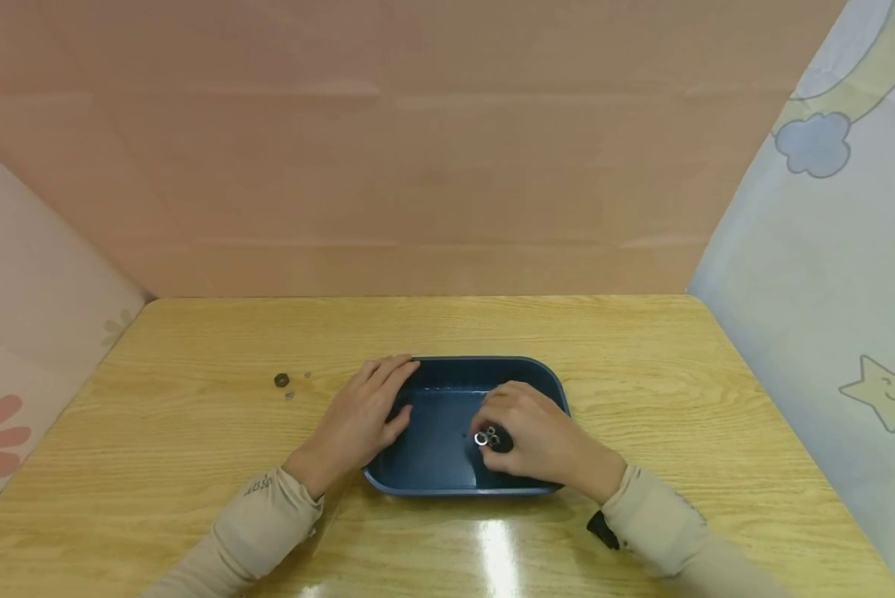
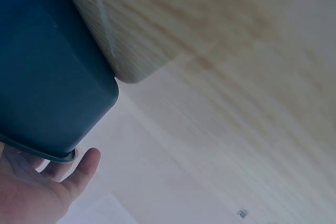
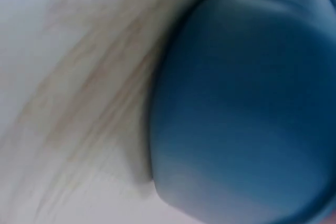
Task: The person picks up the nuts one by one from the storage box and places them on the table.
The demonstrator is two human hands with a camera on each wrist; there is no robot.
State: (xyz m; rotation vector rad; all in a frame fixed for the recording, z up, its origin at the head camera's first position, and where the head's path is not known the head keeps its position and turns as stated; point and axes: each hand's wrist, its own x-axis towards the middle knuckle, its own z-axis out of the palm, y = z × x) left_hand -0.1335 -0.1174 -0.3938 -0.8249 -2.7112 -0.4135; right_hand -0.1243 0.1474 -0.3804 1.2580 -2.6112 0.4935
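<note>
A blue rectangular tray [image 1: 436, 448] stands on the table before me. My left hand [image 1: 361, 415] rests over its left rim, fingers extended to the far-left corner and thumb inside. The left wrist view shows those fingers beside the rim of the tray [image 2: 58, 77]. Over the tray's right part, my right hand [image 1: 525, 432] pinches a dark object with small round silver ends [image 1: 481, 438]; I cannot tell its kind. In the right wrist view the outer wall of the tray [image 3: 241, 103] fills much of the picture and hides the held object.
Left of the tray lies a black nut [image 1: 281, 379], with a small shiny bit [image 1: 290, 395] close by. The wooden table [image 1: 642, 349] is bounded by an orange-brown backdrop [image 1: 418, 166] and printed side panels. A black strap [image 1: 603, 529] shows at the right cuff.
</note>
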